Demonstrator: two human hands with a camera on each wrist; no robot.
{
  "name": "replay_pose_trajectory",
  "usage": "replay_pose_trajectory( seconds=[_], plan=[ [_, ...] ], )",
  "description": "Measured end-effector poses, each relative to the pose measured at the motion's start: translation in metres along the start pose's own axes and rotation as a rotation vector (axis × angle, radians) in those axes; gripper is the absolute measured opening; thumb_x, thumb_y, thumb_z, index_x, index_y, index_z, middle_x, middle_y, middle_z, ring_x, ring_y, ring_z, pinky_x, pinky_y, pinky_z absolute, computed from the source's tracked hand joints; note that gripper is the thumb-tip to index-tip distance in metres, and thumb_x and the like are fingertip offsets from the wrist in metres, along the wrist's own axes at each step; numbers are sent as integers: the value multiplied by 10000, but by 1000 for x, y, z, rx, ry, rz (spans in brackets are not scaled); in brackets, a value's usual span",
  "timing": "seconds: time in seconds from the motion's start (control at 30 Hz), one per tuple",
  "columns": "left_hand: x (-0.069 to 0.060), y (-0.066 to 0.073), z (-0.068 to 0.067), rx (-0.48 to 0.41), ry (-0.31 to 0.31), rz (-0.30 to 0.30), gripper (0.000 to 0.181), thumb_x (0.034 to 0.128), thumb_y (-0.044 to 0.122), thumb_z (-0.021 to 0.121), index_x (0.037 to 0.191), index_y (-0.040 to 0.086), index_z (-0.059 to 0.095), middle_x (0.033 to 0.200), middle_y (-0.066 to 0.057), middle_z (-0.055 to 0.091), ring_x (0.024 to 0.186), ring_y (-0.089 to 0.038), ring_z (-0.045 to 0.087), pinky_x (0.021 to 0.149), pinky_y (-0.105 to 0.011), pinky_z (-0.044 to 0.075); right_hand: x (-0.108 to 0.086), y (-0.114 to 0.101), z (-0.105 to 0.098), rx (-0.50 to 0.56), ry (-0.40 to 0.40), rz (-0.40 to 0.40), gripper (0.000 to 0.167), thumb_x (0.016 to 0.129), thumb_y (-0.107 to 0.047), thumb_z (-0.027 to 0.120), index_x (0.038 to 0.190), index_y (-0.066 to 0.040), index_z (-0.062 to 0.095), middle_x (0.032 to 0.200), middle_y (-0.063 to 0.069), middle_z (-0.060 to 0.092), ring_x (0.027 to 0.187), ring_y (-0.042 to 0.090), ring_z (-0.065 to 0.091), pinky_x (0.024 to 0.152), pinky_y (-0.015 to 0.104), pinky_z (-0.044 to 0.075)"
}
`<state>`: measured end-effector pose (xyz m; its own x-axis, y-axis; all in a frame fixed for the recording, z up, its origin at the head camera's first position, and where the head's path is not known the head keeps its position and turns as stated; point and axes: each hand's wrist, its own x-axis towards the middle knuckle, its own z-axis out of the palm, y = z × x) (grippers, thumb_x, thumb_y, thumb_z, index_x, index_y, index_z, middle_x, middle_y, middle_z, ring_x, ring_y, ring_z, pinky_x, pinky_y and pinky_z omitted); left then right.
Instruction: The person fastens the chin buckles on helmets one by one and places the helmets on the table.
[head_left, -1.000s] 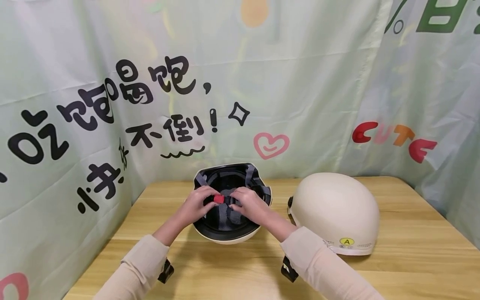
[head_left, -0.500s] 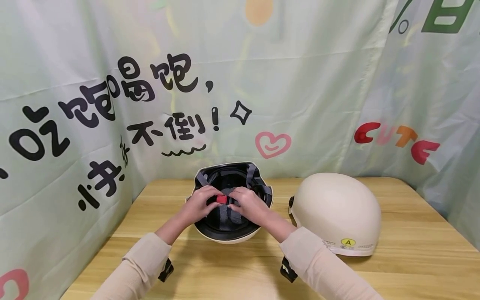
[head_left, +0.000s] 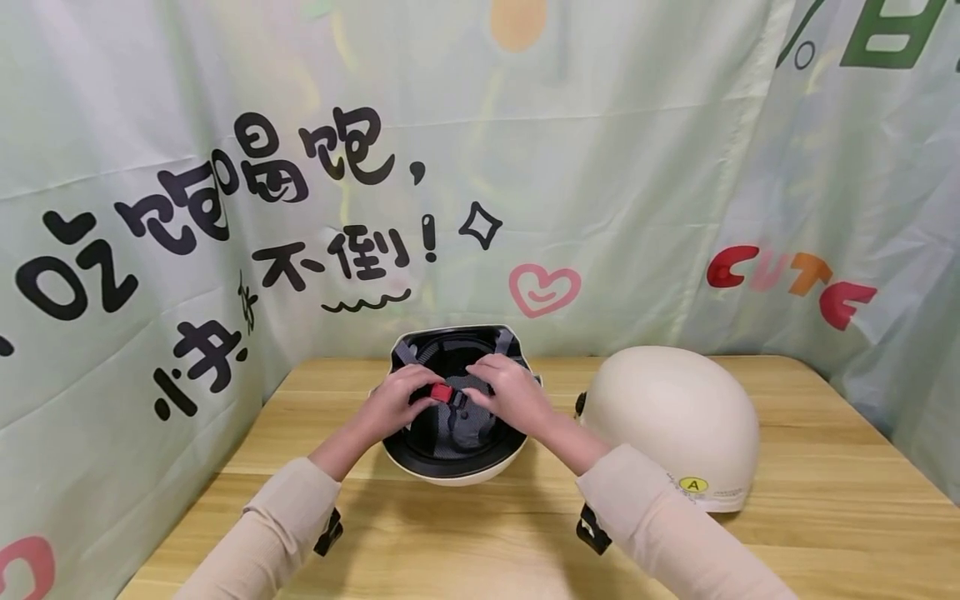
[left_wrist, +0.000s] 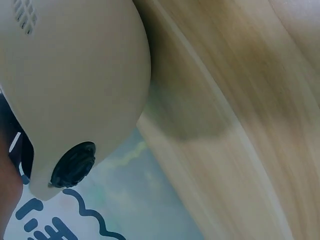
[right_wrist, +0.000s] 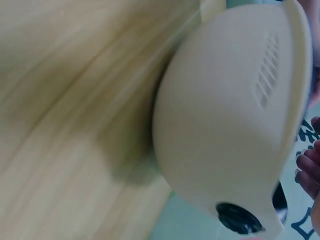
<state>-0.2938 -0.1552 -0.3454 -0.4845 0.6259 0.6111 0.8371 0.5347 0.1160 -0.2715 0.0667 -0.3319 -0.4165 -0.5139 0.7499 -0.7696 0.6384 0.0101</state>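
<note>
We see the red buckle (head_left: 442,392) at the open side of the upturned helmet (head_left: 456,471), pinched by the thumb and fingers of the left hand (head_left: 393,400); we guess it is light, hard and a bit slick, best held by its flat sides, while the gray straps (head_left: 504,341) look soft and bendy. The right hand (head_left: 519,398) is also over the upturned helmet, near the buckle, with its thumb and fingers apart, holding nothing. The upturned helmet sits on the tabletop (head_left: 465,550), and we see another helmet (head_left: 675,417) to its right.
</note>
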Motion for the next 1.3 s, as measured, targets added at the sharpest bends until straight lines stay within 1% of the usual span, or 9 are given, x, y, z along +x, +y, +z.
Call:
replay_pose_trajectory(
  seconds=[0.17, 0.3, 0.4, 0.5, 0.67, 0.77, 0.87, 1.03, 1.3],
  plan=[
    [3, 0, -4, 50, -121, -8, 326, 719, -4, 755, 1032, -23, 666, 1023, -139, 665, 1002, -287, 601, 894, -427, 488, 5, 10, -7, -20, 61, -37, 262, 736, -138, 776, 934, 18, 704, 875, 103, 666, 844, 216, 632, 758, 308, 544],
    [4, -2, -8, 24, -85, -82, 399, 713, 58, 774, 1081, -34, 649, 1123, -191, 631, 1124, -361, 547, 985, -488, 426, 5, 18, -13, -7, 128, 9, 226, 745, -118, 757, 912, 22, 700, 845, 116, 656, 784, 231, 630, 689, 337, 547],
    [4, -4, -10, -2, 41, -233, 474, 738, 138, 770, 1153, -27, 612, 1216, -213, 582, 1187, -381, 500, 1017, -517, 389, 5, 23, -17, 16, 184, 134, 226, 775, -142, 724, 921, 29, 695, 849, 136, 659, 765, 253, 629, 658, 372, 539],
    [5, -5, -14, -79, 139, -472, 543, 809, 234, 709, 1248, -36, 536, 1296, -245, 515, 1224, -397, 460, 1029, -535, 368, 5, 29, -19, 72, 169, 366, 310, 804, -205, 693, 1004, 30, 681, 947, 176, 672, 830, 301, 635, 700, 429, 530],
    [8, -13, -19, -260, 120, -922, 683, 917, 394, 531, 1410, -26, 314, 1409, -277, 377, 1285, -424, 385, 1062, -517, 341, 4, 42, -18, 243, -18, 802, 537, 858, -338, 625, 1231, 42, 556, 1184, 237, 598, 1043, 361, 590, 881, 481, 480],
    [8, -19, -20, -331, 84, -1074, 715, 947, 436, 443, 1443, -30, 224, 1409, -300, 362, 1287, -424, 383, 1068, -496, 343, 3, 48, -18, 330, -172, 992, 649, 897, -433, 524, 1322, 51, 455, 1295, 257, 518, 1187, 376, 506, 983, 479, 425],
    [7, -23, -21, -370, 52, -1160, 738, 951, 487, 380, 1444, -36, 212, 1439, -291, 315, 1333, -410, 311, 1103, -495, 286, 2, 50, -18, 448, -323, 1133, 724, 914, -527, 416, 1387, 19, 381, 1385, 251, 426, 1234, 397, 451, 978, 513, 425],
    [10, -26, -22, -440, -33, -1232, 782, 944, 563, 288, 1439, -41, 237, 1499, -260, 200, 1382, -402, 196, 1136, -498, 212, 3, 52, -17, 685, -508, 1316, 829, 881, -669, 306, 1449, -66, 281, 1430, 224, 333, 1155, 462, 483, 891, 620, 438],
    [18, -26, -20, -526, -233, -1337, 904, 895, 681, 138, 1468, -19, 155, 1518, -270, 92, 1377, -425, 178, 1119, -538, 224, 4, 53, -12, 850, -624, 1431, 887, 835, -754, 195, 1263, -29, 473, 978, 185, 594, 843, 355, 626, 848, 578, 490]
  ],
)
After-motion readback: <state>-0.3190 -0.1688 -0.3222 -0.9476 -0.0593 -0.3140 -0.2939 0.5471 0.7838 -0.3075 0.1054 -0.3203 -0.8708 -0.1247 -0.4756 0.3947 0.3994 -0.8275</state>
